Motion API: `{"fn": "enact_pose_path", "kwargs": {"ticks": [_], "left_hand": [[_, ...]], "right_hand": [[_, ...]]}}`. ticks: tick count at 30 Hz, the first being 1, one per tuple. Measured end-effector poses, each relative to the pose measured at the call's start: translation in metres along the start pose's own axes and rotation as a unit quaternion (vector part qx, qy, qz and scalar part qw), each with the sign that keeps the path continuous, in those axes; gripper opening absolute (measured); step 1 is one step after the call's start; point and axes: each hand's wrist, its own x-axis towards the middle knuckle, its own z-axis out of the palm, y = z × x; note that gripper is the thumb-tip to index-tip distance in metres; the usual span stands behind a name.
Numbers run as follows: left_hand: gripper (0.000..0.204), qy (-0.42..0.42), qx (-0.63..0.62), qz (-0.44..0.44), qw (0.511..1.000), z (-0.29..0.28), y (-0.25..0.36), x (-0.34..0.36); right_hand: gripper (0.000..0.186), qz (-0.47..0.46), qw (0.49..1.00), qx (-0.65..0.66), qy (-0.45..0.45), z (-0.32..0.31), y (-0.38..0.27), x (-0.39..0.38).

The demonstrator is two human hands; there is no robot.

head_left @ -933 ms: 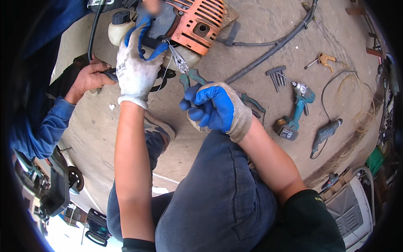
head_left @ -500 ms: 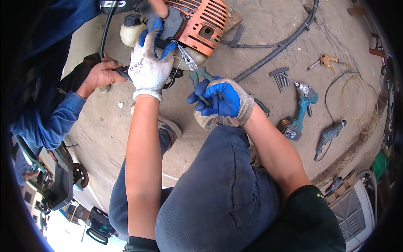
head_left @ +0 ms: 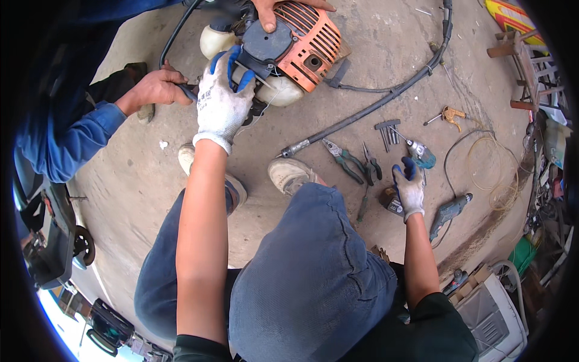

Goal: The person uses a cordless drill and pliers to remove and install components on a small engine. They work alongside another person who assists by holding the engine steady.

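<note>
My gloved left hand is at the side of a small orange engine, its curled fingers and thumb around parts beside the black cover; the fingertips are partly hidden. A thin wire dangles below the engine near this hand. Over to the right, my gloved right hand is above the handle of a teal cordless impact driver, fingers apart, covering most of that handle. The driver's battery shows left of the hand. Green-handled pliers and needle-nose pliers lie on the concrete left of it.
Another person's hand rests on the engine; their other hand holds a black tube. A thick hose crosses the floor. Hex keys, a yellow-handled tool and a corded drill lie on the right.
My right hand has let go of the green-handled pliers, now on the floor, and moved right to the impact driver. My left hand stays at the engine. The other person's hand shows more on top.
</note>
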Motion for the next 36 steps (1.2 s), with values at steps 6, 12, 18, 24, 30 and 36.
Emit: {"fn": "enact_pose_path", "kwargs": {"ticks": [6,12,18,24,30,36], "left_hand": [[0.066,-0.068,0.082,-0.113,0.988,0.003,0.033,-0.016],[0.072,-0.082,0.098,-0.102,0.987,0.023,0.048,-0.022],[0.057,-0.086,0.121,-0.074,0.986,0.016,0.040,-0.029],[0.052,-0.059,0.123,-0.040,0.990,0.024,0.031,-0.035],[0.050,-0.094,0.086,-0.058,0.990,0.014,0.036,-0.033],[0.049,-0.110,0.073,-0.053,0.990,0.011,0.034,-0.033]], "right_hand": [[0.082,0.153,0.975,-0.158,-0.036,-0.007,0.058,0.041],[0.036,0.138,0.990,0.031,-0.006,0.021,0.216,0.091],[0.034,0.037,0.921,0.373,-0.110,-0.032,0.067,0.038],[0.044,-0.066,0.796,0.535,-0.276,-0.080,-0.064,0.032],[0.041,-0.170,0.860,0.419,-0.238,-0.064,-0.177,0.006],[0.037,-0.079,0.850,0.476,-0.213,-0.029,-0.174,0.036]]}}
